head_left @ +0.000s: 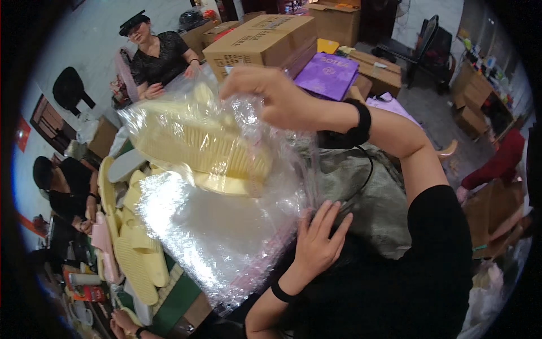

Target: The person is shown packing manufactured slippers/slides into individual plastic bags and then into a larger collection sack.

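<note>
My right hand (262,93) is raised at upper middle, its fingers closed on the edge of a clear plastic bag (248,121). Inside that bag are yellow slippers (197,144) with ribbed soles, tilted above the work surface. Below them lies a shiny stack of clear plastic bags (220,226). My left hand (322,240) is open at the stack's right edge, fingers stretched out; whether it presses on the plastic is hard to tell.
Loose yellow slippers (135,271) and a pink slipper (103,243) lie to the left. Beyond stand a cardboard box (265,42) and purple bags (327,76). A co-worker (164,56) stands across, another (68,186) at left. A co-worker's hand (121,323) shows at lower left.
</note>
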The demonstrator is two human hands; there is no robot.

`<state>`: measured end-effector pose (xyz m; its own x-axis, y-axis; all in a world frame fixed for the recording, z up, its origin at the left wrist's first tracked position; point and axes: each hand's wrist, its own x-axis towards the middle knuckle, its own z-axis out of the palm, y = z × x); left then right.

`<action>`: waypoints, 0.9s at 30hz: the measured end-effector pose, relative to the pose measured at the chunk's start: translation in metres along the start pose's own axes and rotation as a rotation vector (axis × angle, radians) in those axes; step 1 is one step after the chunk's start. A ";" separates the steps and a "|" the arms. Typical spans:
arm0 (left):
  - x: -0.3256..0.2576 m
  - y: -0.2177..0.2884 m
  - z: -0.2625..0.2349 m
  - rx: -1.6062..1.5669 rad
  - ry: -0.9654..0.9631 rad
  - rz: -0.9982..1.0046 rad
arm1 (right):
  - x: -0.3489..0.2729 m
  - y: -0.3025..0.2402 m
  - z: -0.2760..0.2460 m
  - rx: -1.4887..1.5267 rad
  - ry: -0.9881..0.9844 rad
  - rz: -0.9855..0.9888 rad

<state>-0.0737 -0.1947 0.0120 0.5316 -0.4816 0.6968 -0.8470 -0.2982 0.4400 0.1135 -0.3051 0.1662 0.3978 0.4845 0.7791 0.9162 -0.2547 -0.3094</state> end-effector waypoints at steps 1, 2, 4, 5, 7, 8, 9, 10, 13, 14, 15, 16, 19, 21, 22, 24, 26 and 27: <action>0.003 -0.001 0.014 -0.046 -0.119 0.091 | 0.000 -0.007 -0.015 -0.016 -0.023 0.005; 0.006 0.002 0.024 -0.044 -0.195 0.142 | -0.002 -0.016 -0.035 -0.109 0.024 -0.094; 0.010 0.004 0.046 -0.016 -0.353 0.262 | -0.003 -0.039 -0.071 -0.209 0.054 -0.192; 0.011 0.001 0.062 -0.030 -0.342 0.271 | -0.002 -0.052 -0.088 -0.313 0.076 -0.246; 0.012 -0.015 0.095 0.103 -0.422 0.178 | -0.007 -0.059 -0.111 -0.422 0.093 -0.301; 0.017 -0.027 0.106 0.095 -0.453 0.155 | -0.004 -0.056 -0.123 -0.406 0.136 -0.374; 0.029 -0.032 0.113 0.125 -0.472 0.151 | -0.008 -0.057 -0.136 -0.396 0.178 -0.443; 0.042 -0.038 0.120 0.157 -0.493 0.146 | -0.020 -0.084 -0.147 -0.600 0.143 -0.240; 0.067 -0.043 0.145 0.280 -0.538 0.232 | -0.036 -0.089 -0.176 -0.667 0.128 -0.372; 0.061 -0.057 0.169 0.280 -0.535 0.229 | -0.038 -0.088 -0.180 -0.677 0.123 -0.445; 0.046 -0.082 0.197 -0.195 -0.399 -0.027 | -0.032 -0.091 -0.174 -0.663 0.116 -0.536; 0.056 -0.078 0.200 -0.692 -0.265 -0.252 | -0.043 -0.097 -0.182 -0.675 0.111 -0.525; 0.047 -0.086 0.190 0.047 -0.222 0.179 | -0.066 -0.133 -0.193 -0.614 0.101 -0.207; 0.033 -0.080 0.203 0.372 -0.005 0.269 | -0.074 -0.148 -0.197 -0.538 0.089 -0.176; 0.021 -0.080 0.192 0.394 -0.022 0.230 | -0.086 -0.129 -0.194 -0.447 0.091 -0.150; 0.031 -0.033 0.144 0.453 -0.562 0.256 | -0.104 -0.137 -0.206 -0.380 0.097 -0.095; 0.016 -0.015 0.111 0.261 -0.465 0.212 | -0.111 -0.136 -0.205 -0.276 0.092 -0.059; 0.006 -0.011 0.098 0.071 -0.367 0.176 | -0.116 -0.134 -0.203 -0.222 0.092 -0.043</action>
<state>-0.0613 -0.2747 -0.0443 0.3532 -0.7881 0.5042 -0.9297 -0.2355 0.2832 -0.0647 -0.4972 0.2282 0.3435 0.4235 0.8382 0.8950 -0.4182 -0.1555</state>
